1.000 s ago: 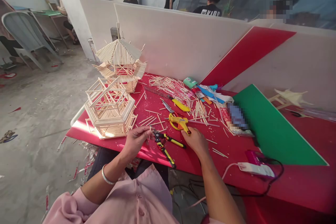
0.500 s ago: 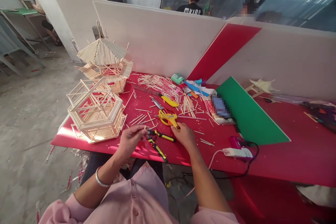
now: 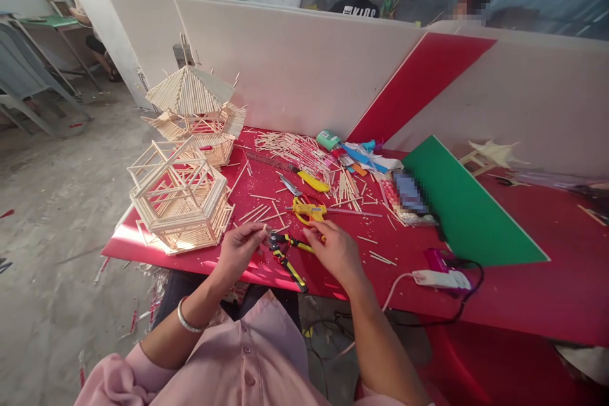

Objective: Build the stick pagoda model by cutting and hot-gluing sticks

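My left hand (image 3: 239, 247) rests at the near edge of the red table (image 3: 523, 285), fingertips pinched on a short wooden stick (image 3: 264, 229). Just right of it lie yellow-and-black pliers (image 3: 287, 255). My right hand (image 3: 337, 252) has its fingers curled over the handle of a yellow glue gun (image 3: 308, 210), which lies on the table. A six-sided stick frame (image 3: 178, 200) stands left of my left hand. Behind the frame stands a roofed stick pavilion (image 3: 195, 104).
Loose sticks (image 3: 295, 152), a yellow-handled knife (image 3: 304, 183), a green tape roll (image 3: 327, 139) and coloured scraps lie mid-table. A green board (image 3: 471, 209) lies to the right, near a white power strip (image 3: 440, 279) with cables. White and red panels (image 3: 295, 70) back the table; people sit beyond.
My right hand has drawn slightly back toward me along the glue gun's handle. My left hand keeps its pinch by the pliers. The view has shifted a little.
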Motion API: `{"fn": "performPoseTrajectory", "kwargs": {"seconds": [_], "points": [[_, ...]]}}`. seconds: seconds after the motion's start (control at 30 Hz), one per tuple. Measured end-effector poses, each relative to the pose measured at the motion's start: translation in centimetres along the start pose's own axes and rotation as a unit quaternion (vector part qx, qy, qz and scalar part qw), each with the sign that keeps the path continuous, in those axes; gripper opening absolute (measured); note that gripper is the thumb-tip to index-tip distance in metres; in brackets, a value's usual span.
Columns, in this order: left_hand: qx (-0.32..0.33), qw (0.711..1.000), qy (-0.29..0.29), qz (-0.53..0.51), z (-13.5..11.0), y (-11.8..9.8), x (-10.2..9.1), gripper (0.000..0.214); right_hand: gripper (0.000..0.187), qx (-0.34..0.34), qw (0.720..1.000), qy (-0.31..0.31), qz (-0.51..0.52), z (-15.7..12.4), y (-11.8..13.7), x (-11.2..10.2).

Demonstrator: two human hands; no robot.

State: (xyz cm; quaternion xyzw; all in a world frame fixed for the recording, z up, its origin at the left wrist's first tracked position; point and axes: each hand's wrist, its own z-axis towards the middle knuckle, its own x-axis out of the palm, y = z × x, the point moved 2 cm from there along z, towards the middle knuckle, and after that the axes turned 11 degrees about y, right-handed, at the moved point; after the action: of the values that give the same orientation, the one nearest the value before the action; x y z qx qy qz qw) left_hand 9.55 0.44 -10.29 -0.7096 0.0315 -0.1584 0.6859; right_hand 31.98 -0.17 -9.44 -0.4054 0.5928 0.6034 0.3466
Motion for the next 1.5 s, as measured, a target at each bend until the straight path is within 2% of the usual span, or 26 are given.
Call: {"fn": "performPoseTrajectory", "kwargs": {"seconds": [0.1, 0.2, 0.3, 0.37, 0.43, 0.47, 0.53, 0.63, 0.73, 0.87, 0.93, 0.97, 1.07, 1.13, 1.2, 1.3, 1.4, 1.43, 1.5], "points": [[0.004, 1.0, 0.001, 0.01, -0.1, 0.0, 0.0, 0.033, 0.03, -0.069, 0.995, 0.025, 0.073, -1.0, 2.3, 0.8], [0.025, 0.999, 0.005, 0.045, -0.2, -0.2, 0.0, 0.03, 0.027, -0.105, 0.979, 0.015, 0.174, -1.5, 4.6, 0.6], [0.084, 0.991, 0.012, 0.107, -0.4, -1.0, -0.1, 0.024, 0.032, -0.142, 0.957, 0.0, 0.255, -1.4, 7.0, 0.0], [0.129, 0.979, 0.016, 0.156, -0.7, -1.9, -0.3, 0.019, 0.025, -0.176, 0.945, -0.012, 0.276, -1.1, 8.5, -0.3], [0.142, 0.973, 0.012, 0.183, -1.2, -2.6, -0.8, 0.015, 0.018, -0.197, 0.934, -0.033, 0.297, -0.8, 9.5, -0.4], [0.135, 0.974, 0.005, 0.182, -1.5, -2.9, -1.2, 0.015, 0.017, -0.193, 0.927, -0.045, 0.318, -0.7, 9.8, -0.3], [0.105, 0.982, -0.008, 0.155, -2.2, -3.4, -2.2, 0.028, 0.015, -0.158, 0.91, -0.064, 0.378, -0.5, 10.1, 0.1], [0.07, 0.995, -0.016, 0.068, -3.1, -3.8, -3.5, 0.044, 0.02, -0.086, 0.866, -0.074, 0.488, -0.2, 10.2, 1.1], [0.057, 0.998, -0.021, 0.007, -3.9, -4.1, -4.4, 0.04, 0.025, -0.054, 0.82, -0.071, 0.565, 0.1, 10.6, 2.0], [0.065, 0.997, -0.03, 0.026, -4.5, -5.1, -5.2, 0.034, 0.028, -0.054, 0.786, -0.062, 0.613, 0.6, 11.8, 2.4], [0.074, 0.995, -0.025, 0.065, -4.6, -6.0, -5.5, 0.03, 0.027, -0.068, 0.789, -0.041, 0.609, 0.8, 12.6, 2.2], [0.079, 0.993, -0.013, 0.091, -4.6, -6.6, -5.7, 0.027, 0.026, -0.08, 0.801, -0.02, 0.593, 0.8, 13.1, 1.9], [0.1, 0.98, 0.043, 0.167, -4.4, -8.5, -6.1, 0.024, 0.022, -0.154, 0.856, 0.046, 0.491, 1.0, 14.8, 0.7], [0.105, 0.975, 0.063, 0.188, -4.2, -9.6, -6.3, 0.025, 0.02, -0.217, 0.881, 0.063, 0.415, 1.1, 16.2, -0.4], [0.082, 0.98, 0.064, 0.167, -4.2, -10.4, -6.6, 0.025, 0.018, -0.267, 0.888, 0.051, 0.372, 1.1, 17.4, -1.3], [0.029, 0.995, 0.05, 0.075, -4.5, -10.8, -7.1, 0.026, 0.016, -0.298, 0.885, 0.009, 0.358, 0.8, 18.5, -1.6], [0.014, 0.999, -0.012, -0.041, -5.0, -10.7, -7.3, 0.028, 0.033, -0.312, 0.884, -0.046, 0.346, 0.2, 18.8, -0.9], [0.013, 0.996, -0.034, -0.076, -5.0, -10.6, -7.4, 0.029, 0.033, -0.318, 0.886, -0.067, 0.331, -0.1, 18.9, -0.6], [0.008, 0.989, -0.061, -0.137, -5.1, -10.4, -7.2, 0.03, 0.023, -0.332, 0.892, -0.114, 0.284, -0.5, 19.0, 0.0]]}}
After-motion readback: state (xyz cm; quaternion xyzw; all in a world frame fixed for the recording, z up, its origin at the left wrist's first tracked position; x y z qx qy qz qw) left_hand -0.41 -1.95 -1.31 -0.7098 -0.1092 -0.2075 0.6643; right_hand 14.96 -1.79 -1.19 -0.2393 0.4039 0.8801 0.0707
